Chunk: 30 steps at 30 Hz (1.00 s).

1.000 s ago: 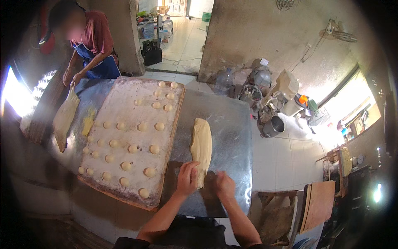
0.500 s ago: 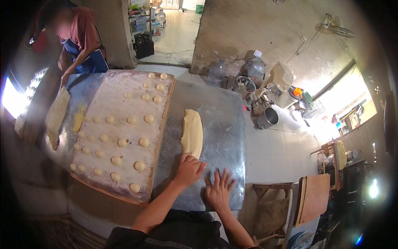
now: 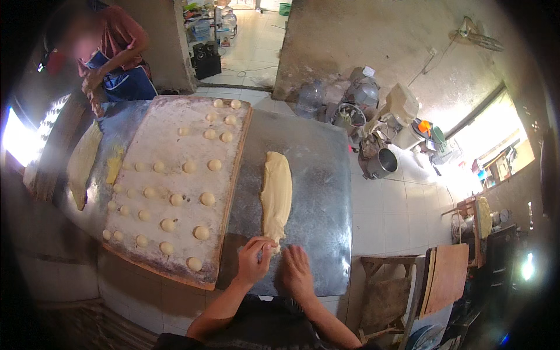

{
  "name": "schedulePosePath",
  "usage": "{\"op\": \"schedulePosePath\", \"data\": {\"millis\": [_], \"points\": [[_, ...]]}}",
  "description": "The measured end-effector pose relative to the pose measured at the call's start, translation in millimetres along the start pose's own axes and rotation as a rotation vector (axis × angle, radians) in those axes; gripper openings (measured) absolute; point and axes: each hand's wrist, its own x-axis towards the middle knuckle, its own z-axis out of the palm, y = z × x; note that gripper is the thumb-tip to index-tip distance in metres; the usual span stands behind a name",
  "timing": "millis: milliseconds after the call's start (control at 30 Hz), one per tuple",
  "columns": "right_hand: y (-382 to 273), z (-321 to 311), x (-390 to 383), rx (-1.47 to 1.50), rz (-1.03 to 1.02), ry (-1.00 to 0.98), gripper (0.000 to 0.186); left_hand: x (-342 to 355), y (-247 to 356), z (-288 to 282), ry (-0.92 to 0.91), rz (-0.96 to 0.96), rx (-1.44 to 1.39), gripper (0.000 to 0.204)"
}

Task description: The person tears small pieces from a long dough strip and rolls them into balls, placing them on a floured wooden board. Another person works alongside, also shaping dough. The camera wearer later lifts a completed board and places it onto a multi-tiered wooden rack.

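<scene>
A long, pale-yellow strip of dough (image 3: 276, 192) lies lengthwise on the grey metal table (image 3: 321, 181), its near end ragged and narrowed. My left hand (image 3: 254, 260) is closed at that near end, thumb and fingers pinching the dough's edge. Just to the right of the same end, my right hand (image 3: 298, 273) rests low over the metal, fingers stretched forward and holding nothing. Left of the strip, a floured wooden board (image 3: 157, 116) bears several small round dough balls (image 3: 201, 233) in rows.
Across the table a person (image 3: 119, 58) in a blue apron stands by another dough strip (image 3: 84, 166). Pots (image 3: 382, 163) and a large clear bottle (image 3: 309, 96) stand on the floor beyond the right side. Wooden boards (image 3: 446, 277) lean at the near right.
My left hand now pinches the dough's near end, which has stretched toward me. My right hand has shifted left beside it, fingers less spread. The other person's hands have drawn up from their strip.
</scene>
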Motion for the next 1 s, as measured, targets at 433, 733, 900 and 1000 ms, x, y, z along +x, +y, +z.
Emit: {"op": "schedulePosePath", "data": {"millis": [433, 733, 900, 1000], "points": [[55, -12, 33, -0.297, 0.195, 0.152, 0.07, -8, -17, -33, 0.031, -0.226, -0.091, 0.028], [54, -32, 39, -0.271, 0.237, 0.03, 0.057, -10, -7, -35, -0.046, -0.379, -0.119, 0.031], [13, -9, 56, 0.077, -0.039, -0.049, 0.054, 8, 0, -15, -0.131, -0.275, -0.165, 0.028], [54, -32, 33, 0.0, 0.085, -0.046, 0.05, 7, 12, -27, -0.207, -0.31, -0.13, 0.032]]}}
